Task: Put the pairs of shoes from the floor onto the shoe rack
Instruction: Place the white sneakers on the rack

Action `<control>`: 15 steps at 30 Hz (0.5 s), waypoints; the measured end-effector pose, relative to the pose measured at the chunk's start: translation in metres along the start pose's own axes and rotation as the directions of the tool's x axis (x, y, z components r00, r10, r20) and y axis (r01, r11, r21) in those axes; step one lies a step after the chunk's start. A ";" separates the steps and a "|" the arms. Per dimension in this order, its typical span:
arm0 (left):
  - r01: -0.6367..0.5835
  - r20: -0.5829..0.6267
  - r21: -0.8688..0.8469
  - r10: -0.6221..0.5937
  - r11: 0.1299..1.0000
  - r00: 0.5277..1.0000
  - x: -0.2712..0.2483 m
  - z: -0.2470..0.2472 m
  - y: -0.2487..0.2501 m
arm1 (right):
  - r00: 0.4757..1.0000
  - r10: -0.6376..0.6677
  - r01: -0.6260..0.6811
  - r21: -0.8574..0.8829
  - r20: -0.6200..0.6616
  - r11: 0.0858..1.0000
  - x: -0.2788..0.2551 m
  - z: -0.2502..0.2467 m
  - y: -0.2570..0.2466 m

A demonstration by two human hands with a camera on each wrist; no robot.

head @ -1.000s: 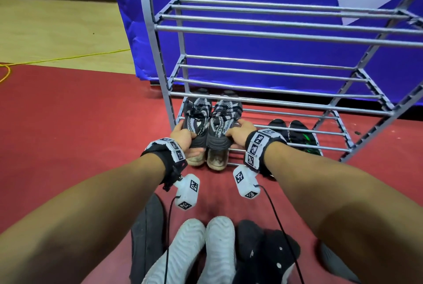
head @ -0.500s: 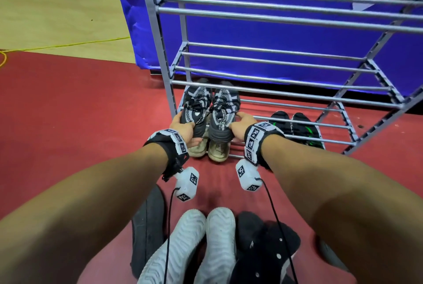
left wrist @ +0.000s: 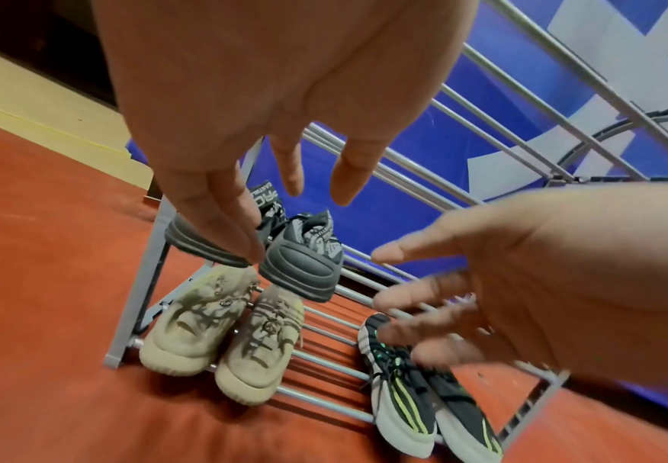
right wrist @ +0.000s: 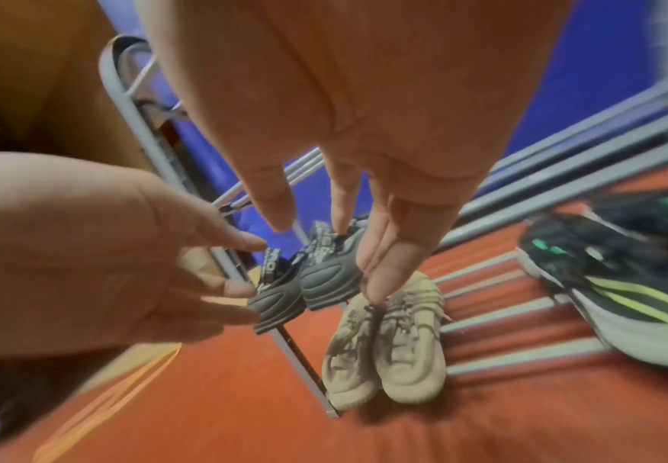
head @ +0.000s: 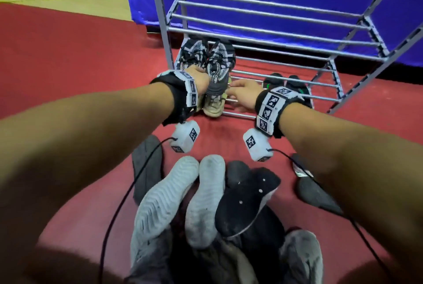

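A pair of grey-and-black patterned sneakers [head: 212,66] [left wrist: 300,272] [right wrist: 324,278] stands on the second-lowest shelf of the grey metal shoe rack [head: 274,32], at its left end, heels toward me. My left hand [head: 199,77] [left wrist: 289,175] [right wrist: 146,250] has straight fingers, whose tips touch the left sneaker's heel. My right hand [head: 242,96] [right wrist: 340,203] [left wrist: 463,297] hovers just right of the pair, fingers spread and holding nothing.
On the bottom shelf, beige shoes [head: 214,106] [left wrist: 213,332] sit under the sneakers and a black-and-green pair [head: 297,86] [left wrist: 415,394] lies to the right. Near me on the red floor lie pale-soled shoes [head: 178,192], a black shoe [head: 247,196] and dark shoes [head: 147,169] [head: 315,192].
Both hands have let go of the sneakers' sides. The right hand has drawn back to the right; the left stays at the heel. The sneakers sit slightly deeper on the shelf.
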State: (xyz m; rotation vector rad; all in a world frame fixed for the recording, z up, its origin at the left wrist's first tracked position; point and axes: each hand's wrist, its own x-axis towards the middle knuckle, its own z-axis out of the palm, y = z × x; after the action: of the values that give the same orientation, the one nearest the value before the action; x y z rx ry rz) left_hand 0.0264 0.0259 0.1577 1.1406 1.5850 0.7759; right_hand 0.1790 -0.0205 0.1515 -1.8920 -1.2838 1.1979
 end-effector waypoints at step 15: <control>0.294 -0.025 0.309 -0.302 0.904 0.953 -0.062 0.008 -0.186 | 0.952 0.295 -0.301 0.066 0.085 0.951 -0.055 0.079 0.132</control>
State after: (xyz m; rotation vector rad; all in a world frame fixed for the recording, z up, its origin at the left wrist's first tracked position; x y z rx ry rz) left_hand -0.0180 -0.0975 0.0116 1.0821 1.8514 0.3158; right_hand 0.1562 -0.1259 0.0285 -2.0512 -0.9932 1.4601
